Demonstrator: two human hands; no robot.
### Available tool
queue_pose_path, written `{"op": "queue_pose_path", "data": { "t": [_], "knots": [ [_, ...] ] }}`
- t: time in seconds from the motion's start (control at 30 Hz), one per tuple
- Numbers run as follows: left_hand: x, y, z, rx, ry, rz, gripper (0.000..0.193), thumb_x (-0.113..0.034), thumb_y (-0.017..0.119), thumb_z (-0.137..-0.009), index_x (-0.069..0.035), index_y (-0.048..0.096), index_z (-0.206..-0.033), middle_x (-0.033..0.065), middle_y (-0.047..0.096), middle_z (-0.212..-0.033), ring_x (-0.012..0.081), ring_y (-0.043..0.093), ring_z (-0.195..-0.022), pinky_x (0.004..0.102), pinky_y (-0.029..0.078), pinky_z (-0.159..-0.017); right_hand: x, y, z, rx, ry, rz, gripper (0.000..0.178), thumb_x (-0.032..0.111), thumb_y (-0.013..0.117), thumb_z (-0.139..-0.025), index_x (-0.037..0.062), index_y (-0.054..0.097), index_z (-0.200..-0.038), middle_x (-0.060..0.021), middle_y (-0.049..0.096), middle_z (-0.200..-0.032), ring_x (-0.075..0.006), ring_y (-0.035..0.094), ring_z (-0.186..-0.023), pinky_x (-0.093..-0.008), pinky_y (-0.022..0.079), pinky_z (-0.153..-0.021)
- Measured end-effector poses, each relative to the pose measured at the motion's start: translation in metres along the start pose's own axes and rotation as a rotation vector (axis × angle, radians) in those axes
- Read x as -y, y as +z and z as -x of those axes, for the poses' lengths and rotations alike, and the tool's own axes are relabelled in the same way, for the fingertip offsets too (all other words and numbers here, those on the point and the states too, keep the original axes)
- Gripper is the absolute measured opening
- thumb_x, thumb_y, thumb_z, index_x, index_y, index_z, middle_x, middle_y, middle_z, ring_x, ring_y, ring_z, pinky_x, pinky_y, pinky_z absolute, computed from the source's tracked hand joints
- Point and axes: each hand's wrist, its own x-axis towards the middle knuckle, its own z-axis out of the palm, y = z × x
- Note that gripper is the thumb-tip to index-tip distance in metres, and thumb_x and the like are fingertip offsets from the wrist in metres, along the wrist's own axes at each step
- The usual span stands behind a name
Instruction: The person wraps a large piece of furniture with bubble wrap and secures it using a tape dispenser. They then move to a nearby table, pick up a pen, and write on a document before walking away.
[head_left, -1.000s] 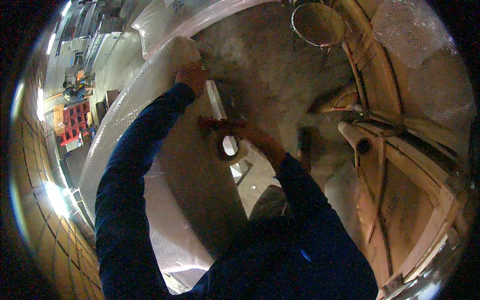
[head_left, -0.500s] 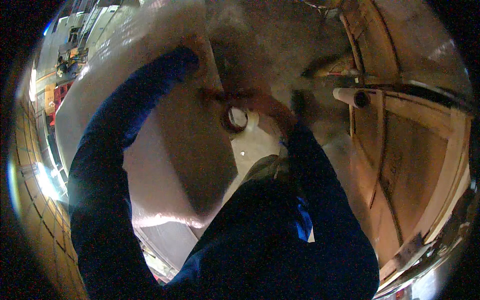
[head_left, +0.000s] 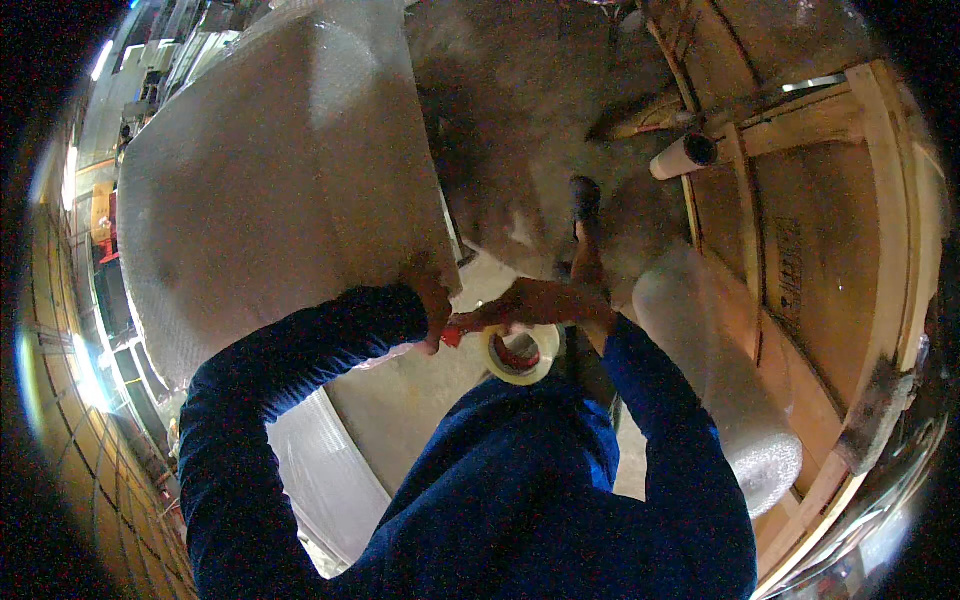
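Note:
My right hand (head_left: 525,303) is closed on a tape dispenser whose wide roll of pale tape (head_left: 548,352) hangs just below the fingers. A small red part (head_left: 453,337) shows at its left end, close to my left hand. My left hand (head_left: 432,305) is at the near right corner of a large flat item covered in bubble wrap (head_left: 270,190). Its fingers curl down with the tips pressed together; what they pinch is too dark to make out. Beyond my right wrist rises a dark-tipped, handle-like shape (head_left: 585,200), which I cannot identify.
On the right, a big roll of bubble wrap (head_left: 700,370) lies beside a wooden crate frame (head_left: 885,200). A cardboard tube (head_left: 685,157) rests near the crate's far part. More bubble wrap (head_left: 325,470) lies low on the left. Concrete floor (head_left: 500,110) stretches ahead.
Both hands have come nearer to my body. My left hand has moved from far over the wrapped item to its near corner. The tape roll now shows broadside, and the bubble wrap roll is visible.

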Motion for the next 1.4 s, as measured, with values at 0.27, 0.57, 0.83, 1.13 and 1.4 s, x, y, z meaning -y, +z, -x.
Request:
{"op": "queue_pose_path", "data": {
  "t": [0.27,0.57,0.83,1.13,1.4],
  "knots": [
    [-0.03,0.029,-0.02,-0.111,-0.165,-0.342,0.076,-0.07,0.039,-0.092,-0.018,0.039,-0.148,0.0154,0.071,-0.105,0.0329,0.065,-0.106,0.0592,0.042,-0.103,0.045,-0.031,-0.024,0.033,0.062,0.365,0.035,0.041,0.066,-0.086,0.0149,0.075,-0.108,-0.0081,0.075,-0.106,-0.0265,0.07,-0.086,-0.0394,0.053,-0.081],
    [0.083,-0.043,0.002,-0.827,0.062,1.998,0.05,-0.055,0.051,-0.099,-0.009,0.061,-0.116,0.0039,0.069,-0.098,0.0185,0.066,-0.073,0.0349,0.054,-0.06,0.072,-0.057,0.024,-1.242,-0.042,0.025,0.062,0.014,0.077,-0.083,0.0048,0.055,-0.141,-0.0099,0.068,-0.126,-0.0208,0.066,-0.112,-0.0368,0.05,-0.1],
    [0.172,-0.104,0.021,-0.751,0.19,2.034,0.04,-0.043,0.057,-0.101,-0.005,0.067,-0.109,0.0055,0.069,-0.099,0.0163,0.069,-0.086,0.0295,0.06,-0.066,0.079,-0.128,-0.008,-1.025,-0.184,0.371,0.077,0.029,0.086,-0.068,0.0131,0.058,-0.138,-0.0158,0.068,-0.11,-0.0332,0.069,-0.089,-0.0414,0.058,-0.079],
    [0.256,-0.151,0.001,-0.774,0.162,2.258,0.035,-0.037,0.062,-0.099,-0.006,0.068,-0.113,0.0063,0.07,-0.101,0.017,0.069,-0.085,0.0328,0.058,-0.071,0.043,-0.217,-0.026,-0.97,0.062,0.471,0.072,0.026,0.084,-0.073,0.0189,0.056,-0.14,-0.016,0.065,-0.104,-0.0342,0.068,-0.085,-0.0435,0.058,-0.07],
    [0.365,-0.199,-0.061,-0.894,-0.204,0.841,0.021,-0.023,0.061,-0.095,-0.011,0.069,-0.111,0.0082,0.068,-0.107,0.0233,0.062,-0.096,0.0423,0.051,-0.083,0.016,-0.27,-0.1,-0.95,0.146,-0.807,0.051,0.026,0.075,-0.088,0.0069,0.058,-0.132,-0.0102,0.067,-0.098,-0.0223,0.063,-0.079,-0.0363,0.055,-0.069]
  ]
}}
